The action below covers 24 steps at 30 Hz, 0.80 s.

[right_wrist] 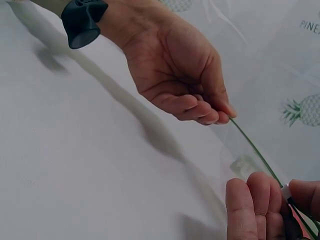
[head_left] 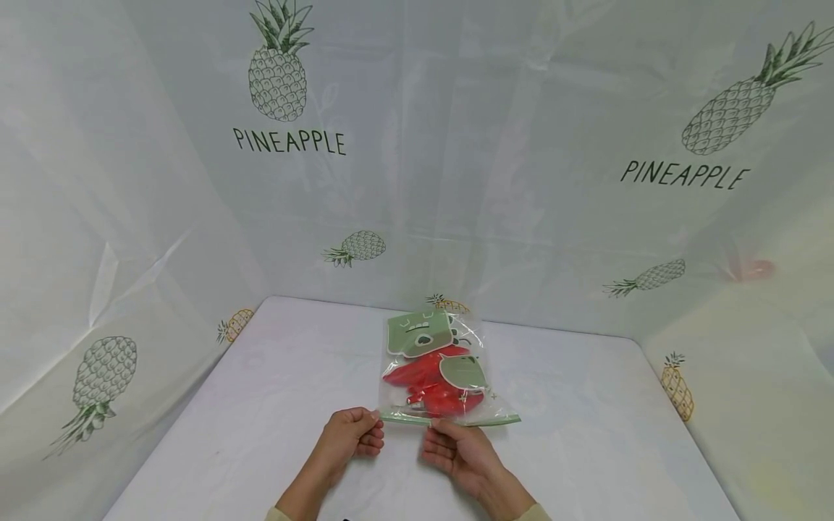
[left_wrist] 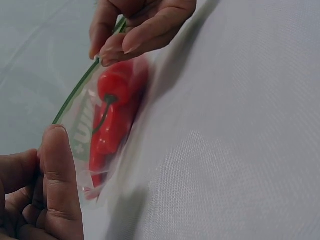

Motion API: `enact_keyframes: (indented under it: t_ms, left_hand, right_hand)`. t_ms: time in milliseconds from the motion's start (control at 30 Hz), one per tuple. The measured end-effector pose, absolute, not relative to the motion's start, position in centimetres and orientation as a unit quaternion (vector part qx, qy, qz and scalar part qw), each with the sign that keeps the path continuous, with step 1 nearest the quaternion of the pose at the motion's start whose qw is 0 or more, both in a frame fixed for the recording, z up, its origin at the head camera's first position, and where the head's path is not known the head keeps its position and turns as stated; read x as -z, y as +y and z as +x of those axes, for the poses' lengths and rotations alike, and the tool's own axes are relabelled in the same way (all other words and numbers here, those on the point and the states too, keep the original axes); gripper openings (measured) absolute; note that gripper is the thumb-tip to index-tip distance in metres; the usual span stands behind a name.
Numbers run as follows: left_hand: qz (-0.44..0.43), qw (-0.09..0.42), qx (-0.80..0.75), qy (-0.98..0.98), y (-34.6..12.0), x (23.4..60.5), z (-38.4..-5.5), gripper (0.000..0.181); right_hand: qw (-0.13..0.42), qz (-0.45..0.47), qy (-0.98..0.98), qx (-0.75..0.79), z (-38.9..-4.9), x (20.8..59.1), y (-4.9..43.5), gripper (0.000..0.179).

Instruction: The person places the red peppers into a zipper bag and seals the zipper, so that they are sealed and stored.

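Observation:
A clear zip bag (head_left: 478, 336) with green printing holds several red peppers (head_left: 423, 369); a curved green stem shows on one of them in the left wrist view. Its green-edged mouth (head_left: 407, 418) faces the person. My left hand (head_left: 355, 438) pinches the left end of that edge between thumb and forefinger. Farther right, near the middle of the edge, my right hand (head_left: 465, 456) pinches a small white slider (right_wrist: 286, 192), its other fingers loosely bent below. The green edge runs taut between both hands.
The bag is over a white-covered table (head_left: 274, 376). Pale curtains (head_left: 456, 145) printed with pineapples hang around the back and sides. A dark band (right_wrist: 82, 22) sits on the left wrist.

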<state>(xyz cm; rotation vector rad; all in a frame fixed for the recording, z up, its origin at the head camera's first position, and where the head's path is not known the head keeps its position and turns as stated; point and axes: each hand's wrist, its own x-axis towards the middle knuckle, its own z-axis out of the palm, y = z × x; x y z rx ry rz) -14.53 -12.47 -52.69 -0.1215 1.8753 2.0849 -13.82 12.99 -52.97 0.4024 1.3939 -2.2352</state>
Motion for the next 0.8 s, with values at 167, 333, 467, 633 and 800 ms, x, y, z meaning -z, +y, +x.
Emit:
enact_keyframes:
  t_ms: [167, 333, 467, 633, 800]
  left_hand:
    - [-0.043, 0.166, -0.732, 0.659, -12.6, 52.8, -14.5, 0.032]
    - [-0.043, 0.165, -0.733, 0.658, -12.7, 52.9, -14.5, 0.032]
    - [-0.044, 0.162, -0.734, 0.658, -12.9, 52.9, -14.5, 0.033]
    - [-0.046, 0.162, -0.733, 0.659, -13.0, 52.9, -14.5, 0.034]
    - [-0.046, 0.163, -0.732, 0.659, -13.0, 52.8, -14.6, 0.033]
  right_hand:
    - [0.234, 0.143, 0.505, 0.819, -13.8, 53.0, 13.2, 0.019]
    - [0.227, 0.128, 0.5, 0.826, -13.7, 53.2, 13.6, 0.014]
    - [0.224, 0.133, 0.503, 0.824, -13.7, 53.2, 14.2, 0.015]
    - [0.224, 0.147, 0.508, 0.819, -13.7, 53.2, 15.0, 0.017]
    - [0.222, 0.15, 0.508, 0.819, -13.6, 53.2, 15.6, 0.018]
